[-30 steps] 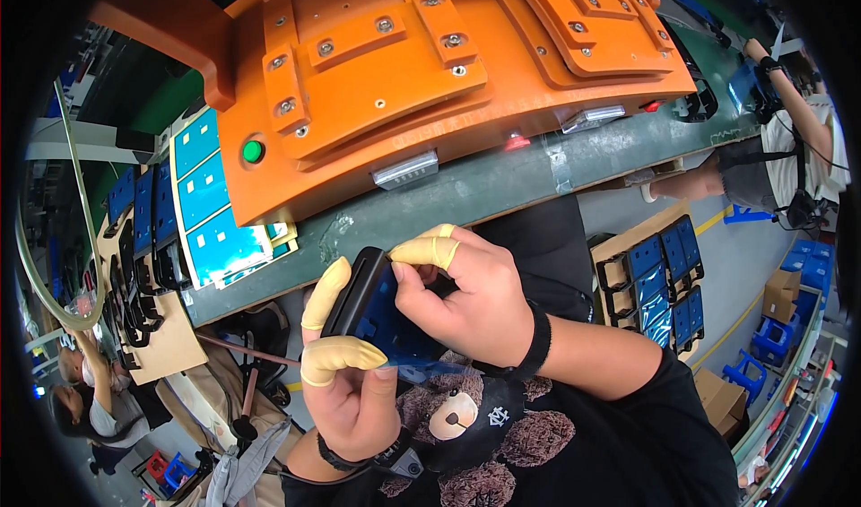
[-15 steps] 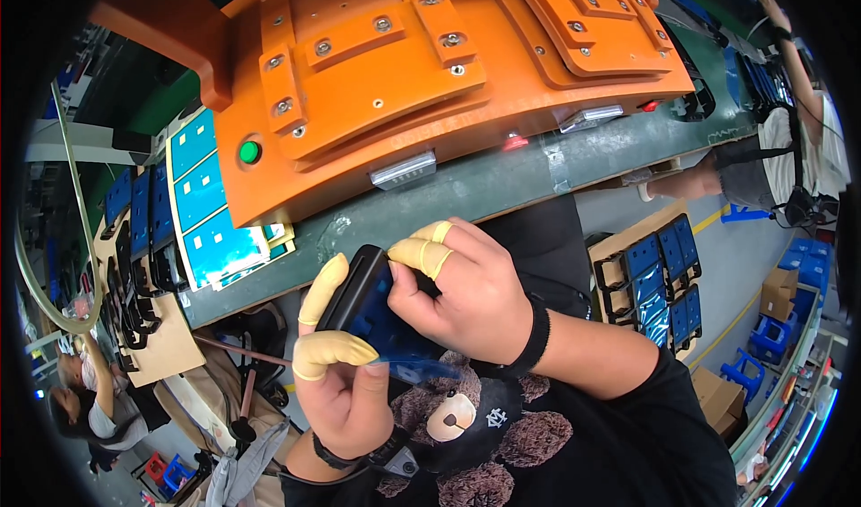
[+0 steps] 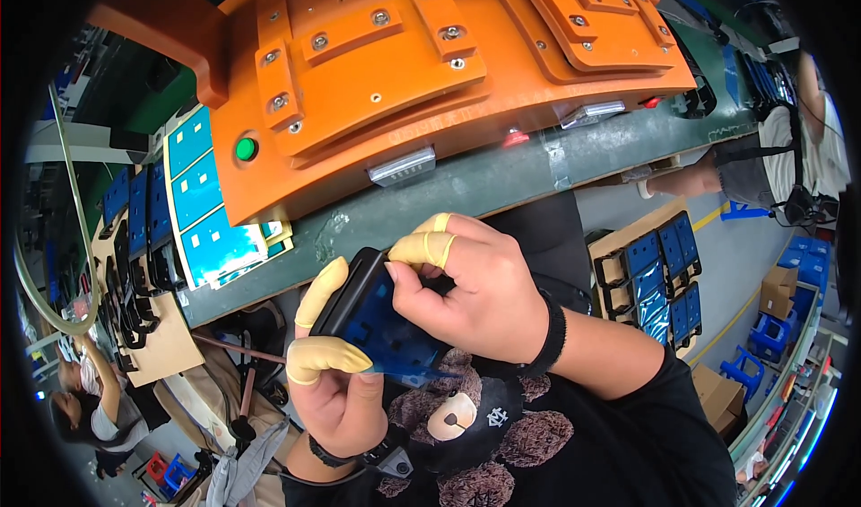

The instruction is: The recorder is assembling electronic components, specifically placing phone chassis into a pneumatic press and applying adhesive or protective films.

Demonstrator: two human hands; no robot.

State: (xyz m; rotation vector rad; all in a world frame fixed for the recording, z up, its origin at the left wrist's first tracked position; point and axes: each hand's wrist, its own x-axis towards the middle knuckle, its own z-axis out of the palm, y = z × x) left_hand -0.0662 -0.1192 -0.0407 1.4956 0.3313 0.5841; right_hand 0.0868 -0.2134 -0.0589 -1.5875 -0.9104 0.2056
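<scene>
A black plastic frame part (image 3: 352,283) with a dark blue, film-covered face (image 3: 393,332) is held up tilted before my chest. My left hand (image 3: 334,372), with yellow finger cots on two fingers, grips it from the left side and lower edge. A loose translucent blue flap sticks out below it, beside my left thumb. My right hand (image 3: 484,296), also in yellow finger cots, is closed in a pinch at the part's upper right corner. What lies between those fingertips, film or part edge, is hidden. Both wrists carry black bands.
An orange fixture (image 3: 377,126) with a green button (image 3: 246,149) stands on the green bench (image 3: 493,180) ahead. Left of it lie blue-faced sheets (image 3: 197,184). Similar black-and-blue parts rest on cardboard at left and on a board (image 3: 610,278) at right. People stand at both sides.
My right hand has shifted slightly right, its wrist turning outward, with the fingertips still by the part's corner. More of the part's blue face shows. My left hand moved slightly left.
</scene>
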